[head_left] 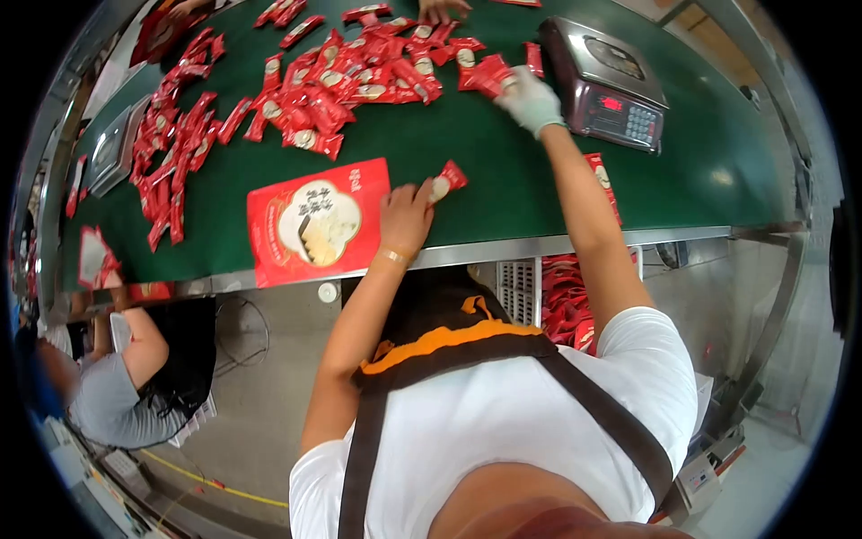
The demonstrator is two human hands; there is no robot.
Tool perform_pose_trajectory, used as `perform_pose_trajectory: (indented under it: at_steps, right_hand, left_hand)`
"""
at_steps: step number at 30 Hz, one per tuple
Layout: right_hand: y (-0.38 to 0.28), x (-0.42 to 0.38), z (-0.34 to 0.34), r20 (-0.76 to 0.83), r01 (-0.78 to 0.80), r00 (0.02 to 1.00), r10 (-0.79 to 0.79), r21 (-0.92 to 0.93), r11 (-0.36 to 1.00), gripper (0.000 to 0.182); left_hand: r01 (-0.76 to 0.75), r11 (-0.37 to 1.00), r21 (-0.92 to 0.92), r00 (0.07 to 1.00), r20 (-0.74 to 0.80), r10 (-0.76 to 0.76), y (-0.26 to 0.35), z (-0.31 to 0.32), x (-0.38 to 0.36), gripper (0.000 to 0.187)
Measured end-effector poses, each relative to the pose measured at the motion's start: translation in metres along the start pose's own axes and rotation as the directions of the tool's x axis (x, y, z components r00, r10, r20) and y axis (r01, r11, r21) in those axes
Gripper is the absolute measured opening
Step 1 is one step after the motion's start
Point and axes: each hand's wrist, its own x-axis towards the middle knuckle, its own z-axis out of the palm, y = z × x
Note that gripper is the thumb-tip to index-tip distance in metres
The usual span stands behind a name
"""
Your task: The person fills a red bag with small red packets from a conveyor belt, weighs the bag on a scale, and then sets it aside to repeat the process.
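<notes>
My bare left hand point(406, 218) is at the front of the green table, its fingers closed on the end of a small red snack packet point(446, 183). Under its wrist side and to the left lies a large flat red pouch point(269, 225) with a white printed panel. My right hand point(535, 103), in a white glove, reaches forward and grips small red snack packets point(490, 75). Just left of it spreads a big heap of similar packets point(337, 85). A digital scale point(620, 85) with lit red digits stands close to its right.
More packets point(175, 166) form a pile at left, beside another scale point(119, 148). Another person's hand point(443, 9) is at the far edge. At lower left a seated person point(126, 395) works. One red packet point(603, 184) lies near the front edge, above a crate of red packaging point(566, 296).
</notes>
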Motion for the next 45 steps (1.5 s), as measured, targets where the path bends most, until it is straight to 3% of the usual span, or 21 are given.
perform_pose_trajectory:
  at_steps: [1,2,3,5,6,8,10,11,12,13,14,15,18,23,36,38,40,41,43,44,45]
  right_hand:
    - [0.031,0.013,-0.016,-0.158,-0.079,0.984,0.088,0.061,0.995,0.06]
    - [0.049,0.017,-0.044,-0.27,-0.158,0.952,0.147,-0.019,0.987,0.059]
    - [0.076,0.031,-0.063,-0.384,-0.234,0.901,0.202,-0.039,0.971,0.061]
    - [0.127,0.057,-0.087,-0.408,-0.336,0.867,0.286,-0.054,0.94,0.065]
    - [0.133,0.057,-0.099,-0.329,-0.365,0.887,0.323,-0.071,0.928,0.069]
    - [0.15,0.071,-0.096,-0.295,-0.328,0.911,0.288,-0.094,0.94,0.069]
    - [0.124,0.063,-0.097,-0.315,-0.239,0.919,0.238,0.036,0.97,0.06]
    - [0.108,0.049,-0.079,-0.495,-0.135,0.857,0.14,0.048,0.99,0.063]
    - [0.096,0.034,-0.053,-0.638,0.096,0.767,-0.071,0.005,0.995,0.066]
    - [0.069,0.002,-0.039,-0.495,0.118,0.867,-0.048,0.11,0.987,0.068]
    - [0.035,-0.033,-0.026,-0.317,0.028,0.948,0.03,0.177,0.984,0.066]
    - [0.019,-0.055,-0.005,-0.181,0.051,0.983,-0.02,0.169,0.984,0.067]
    - [0.013,-0.099,0.056,-0.026,0.139,0.99,-0.137,0.256,0.957,0.058]
    - [0.012,-0.123,0.086,-0.259,0.212,0.953,-0.157,0.198,0.957,0.048]
    - [0.008,-0.091,0.092,-0.343,0.241,0.925,-0.165,0.194,0.951,0.043]
    - [0.007,-0.07,0.074,-0.449,0.167,0.889,-0.092,0.13,0.977,0.044]
    - [0.026,-0.04,0.038,-0.618,0.133,0.786,-0.009,0.154,0.979,0.047]
    - [0.048,-0.014,0.029,-0.733,0.006,0.68,0.005,0.013,1.0,0.051]
    - [0.085,0.023,-0.021,-0.784,-0.125,0.618,0.064,-0.018,0.992,0.058]
    - [0.091,0.031,-0.053,-0.701,-0.221,0.682,0.207,0.072,0.973,0.064]
    - [0.105,0.043,-0.075,-0.595,-0.313,0.769,0.232,-0.034,0.949,0.065]
  left_hand:
    - [-0.027,1.0,-0.004,0.996,-0.088,0.027,0.0,0.004,-0.015,0.052]
    - [-0.048,0.999,-0.005,0.985,-0.169,0.047,0.002,0.007,-0.031,0.05]
    - [-0.052,0.999,-0.015,0.986,-0.157,0.049,0.006,0.009,-0.04,0.05]
    - [-0.048,0.999,0.001,0.966,-0.253,0.047,0.012,0.011,-0.047,0.049]
    - [-0.053,0.999,-0.001,0.964,-0.259,0.051,0.013,0.011,-0.046,0.049]
    - [-0.03,0.998,0.053,0.962,-0.27,0.043,0.012,0.009,-0.043,0.049]
    - [-0.036,0.999,0.007,0.964,-0.263,0.037,0.012,0.009,-0.044,0.05]
    - [-0.014,0.999,0.03,0.961,-0.274,0.022,0.013,0.008,-0.044,0.05]
    - [0.006,0.999,0.054,0.96,-0.281,0.009,0.015,0.007,-0.045,0.05]
    - [0.06,0.996,0.065,0.956,-0.291,-0.038,0.017,0.007,-0.045,0.049]
    - [0.047,0.997,0.067,0.959,-0.282,-0.026,0.017,0.008,-0.044,0.049]
    - [0.059,0.995,0.084,0.957,-0.287,-0.033,0.017,0.009,-0.045,0.049]
    - [0.062,0.993,0.101,0.964,-0.262,-0.034,0.016,0.009,-0.047,0.049]
    - [0.035,0.993,0.113,0.964,-0.265,-0.003,0.015,0.008,-0.046,0.05]
    - [0.016,0.994,0.113,0.968,-0.25,0.013,0.018,0.005,-0.045,0.051]
    - [0.01,0.994,0.11,0.969,-0.246,0.018,0.017,0.006,-0.045,0.05]
    - [0.01,0.994,0.106,0.965,-0.263,0.018,0.017,0.007,-0.043,0.049]
    - [0.005,0.995,0.1,0.961,-0.276,0.023,0.017,0.007,-0.044,0.047]
    - [0.028,0.995,0.095,0.96,-0.279,0.0,0.018,0.008,-0.044,0.047]
    - [0.033,0.995,0.091,0.96,-0.281,-0.006,0.018,0.007,-0.043,0.047]
    - [0.071,0.995,0.071,0.962,-0.27,-0.05,0.02,0.006,-0.043,0.048]
